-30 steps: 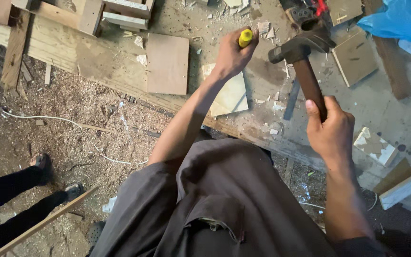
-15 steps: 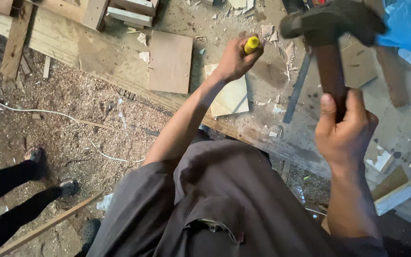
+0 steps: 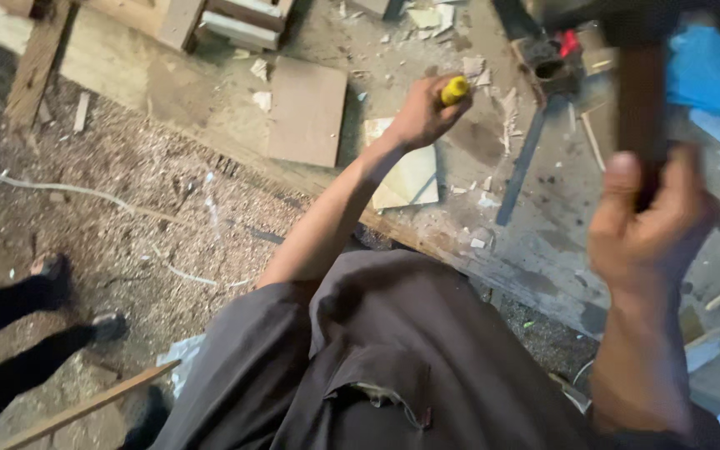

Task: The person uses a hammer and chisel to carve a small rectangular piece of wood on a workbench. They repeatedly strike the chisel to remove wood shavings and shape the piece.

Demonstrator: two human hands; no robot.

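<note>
My left hand (image 3: 420, 115) is stretched out over the workbench and grips a tool with a yellow handle (image 3: 454, 89), held upright on the bench surface; its tip is hidden by my fingers. My right hand (image 3: 647, 225) is raised close to the camera and blurred, closed around the brown wooden handle of a hammer (image 3: 642, 117). The dark hammer head is at the top edge, mostly out of view. A pale wood piece (image 3: 410, 179) lies just beside my left wrist.
A brown square board (image 3: 308, 110) lies on the bench to the left. A dark metal clamp with a red part (image 3: 553, 62) and blue plastic (image 3: 706, 71) sit at the back right. Sawdust and a white cord (image 3: 60, 187) cover the floor. Another person's legs (image 3: 18, 333) stand lower left.
My right hand has swung the hammer up and toward the camera, so its head now leaves the top of the view. My left hand keeps the yellow-handled tool in the same place.
</note>
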